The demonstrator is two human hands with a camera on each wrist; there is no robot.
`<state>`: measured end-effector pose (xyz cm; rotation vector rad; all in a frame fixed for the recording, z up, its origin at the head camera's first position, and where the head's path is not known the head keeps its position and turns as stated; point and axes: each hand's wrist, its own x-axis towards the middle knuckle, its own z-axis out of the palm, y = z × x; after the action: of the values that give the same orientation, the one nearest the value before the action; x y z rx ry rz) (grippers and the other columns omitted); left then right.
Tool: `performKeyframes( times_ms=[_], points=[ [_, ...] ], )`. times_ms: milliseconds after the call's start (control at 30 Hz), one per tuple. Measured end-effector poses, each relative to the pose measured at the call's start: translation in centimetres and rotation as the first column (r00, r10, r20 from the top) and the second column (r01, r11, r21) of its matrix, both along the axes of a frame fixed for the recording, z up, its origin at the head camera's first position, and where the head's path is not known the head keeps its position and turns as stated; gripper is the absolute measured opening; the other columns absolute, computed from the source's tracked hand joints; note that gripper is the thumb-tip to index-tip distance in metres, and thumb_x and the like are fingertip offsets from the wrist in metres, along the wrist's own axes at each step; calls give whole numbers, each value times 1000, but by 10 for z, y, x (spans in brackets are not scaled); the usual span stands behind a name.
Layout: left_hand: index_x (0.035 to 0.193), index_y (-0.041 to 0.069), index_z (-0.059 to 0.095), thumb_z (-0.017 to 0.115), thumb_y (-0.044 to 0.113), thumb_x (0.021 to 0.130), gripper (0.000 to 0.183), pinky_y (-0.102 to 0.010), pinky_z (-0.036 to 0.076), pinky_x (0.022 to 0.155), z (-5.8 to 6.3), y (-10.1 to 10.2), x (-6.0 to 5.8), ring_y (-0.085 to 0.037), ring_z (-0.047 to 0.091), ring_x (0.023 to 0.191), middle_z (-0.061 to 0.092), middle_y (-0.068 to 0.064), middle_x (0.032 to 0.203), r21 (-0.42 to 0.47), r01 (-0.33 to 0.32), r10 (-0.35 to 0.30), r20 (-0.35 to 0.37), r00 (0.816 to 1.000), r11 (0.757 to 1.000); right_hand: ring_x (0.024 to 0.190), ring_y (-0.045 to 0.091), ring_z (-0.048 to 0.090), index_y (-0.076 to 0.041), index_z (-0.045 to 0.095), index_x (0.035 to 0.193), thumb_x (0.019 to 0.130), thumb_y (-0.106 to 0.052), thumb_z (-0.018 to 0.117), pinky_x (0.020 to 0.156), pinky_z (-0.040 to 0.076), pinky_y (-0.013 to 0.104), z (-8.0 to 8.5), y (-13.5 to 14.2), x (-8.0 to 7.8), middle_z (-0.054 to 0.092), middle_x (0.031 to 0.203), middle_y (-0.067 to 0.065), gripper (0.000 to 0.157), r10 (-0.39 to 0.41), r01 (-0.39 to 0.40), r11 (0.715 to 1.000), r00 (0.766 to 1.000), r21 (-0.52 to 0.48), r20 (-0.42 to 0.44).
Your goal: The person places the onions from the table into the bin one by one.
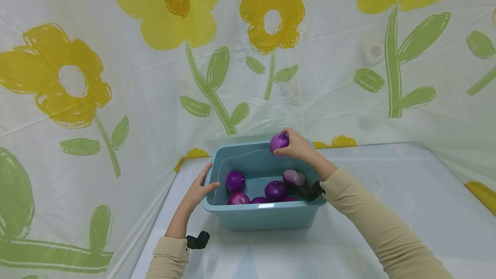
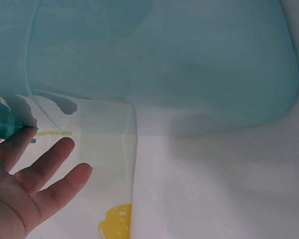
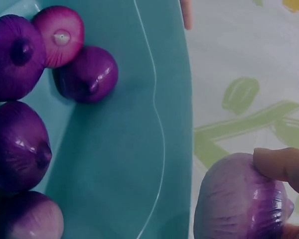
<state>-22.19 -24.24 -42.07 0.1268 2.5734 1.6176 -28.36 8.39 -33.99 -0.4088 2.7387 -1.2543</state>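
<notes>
A light-blue plastic tub [image 1: 267, 218] stands on the table with several purple onions in it, among them a dark one [image 1: 276, 191] and a paler one [image 1: 293, 178]. Above the tub's far rim, my right hand [image 1: 296, 145] pinches a purple onion [image 1: 279, 142] between thumb and fingers. The right wrist view shows this held onion [image 3: 239, 199] just outside the tub wall [image 3: 172, 119], pale on one side and deep purple on the other. At the tub's left rim is my left hand [image 1: 199, 190], fingers straight and spread, thumb reaching over the rim. Its fingertips [image 2: 65, 144] lie along the outer side.
The table [image 1: 372, 184] has a pale cover and extends to the right of the tub. Directly behind it hangs a white curtain [image 1: 321, 98] printed with yellow flowers. A black wrist camera [image 1: 198, 240] sits at my left cuff, another [image 1: 313, 191] at my right.
</notes>
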Motion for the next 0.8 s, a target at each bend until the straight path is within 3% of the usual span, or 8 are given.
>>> performKeyframes(
  times_ms=[467, 600, 800],
  points=[
    [147, 18, 17, 61, 29, 84, 77, -58, 30, 101, -2, 4, -5, -39, 28, 132, 25, -18, 148, -12, 20, -20, -2, 1000, 1000, 127, 40, 32, 0, 29, 137, 80, -26, 68, 99, 34, 52, 3, 11, 5, 30, 141, 25, 74, -27, 26, 999, 1000, 34, 13],
    [147, 17, 16, 60, 29, 85, 77, -57, 33, 99, 2, 2, -7, -41, 30, 131, 25, -20, 148, -65, 38, -38, 4, 999, 997, 128, 40, 30, -1, 28, 139, 80, -26, 67, 99, 33, 54, 5, 18, 7, 29, 142, 24, 74, -32, 32, 999, 999, 22, -5],
    [147, 18, 15, 58, 41, 86, 78, -55, 42, 91, 13, -4, -8, -44, 38, 125, 27, -20, 146, -223, 53, -51, 16, 999, 973, 128, 41, 29, -1, 28, 139, 82, -26, 65, 100, 31, 57, 9, 34, 13, 28, 143, 25, 73, -28, 30, 999, 998, 30, -58]
  ],
)
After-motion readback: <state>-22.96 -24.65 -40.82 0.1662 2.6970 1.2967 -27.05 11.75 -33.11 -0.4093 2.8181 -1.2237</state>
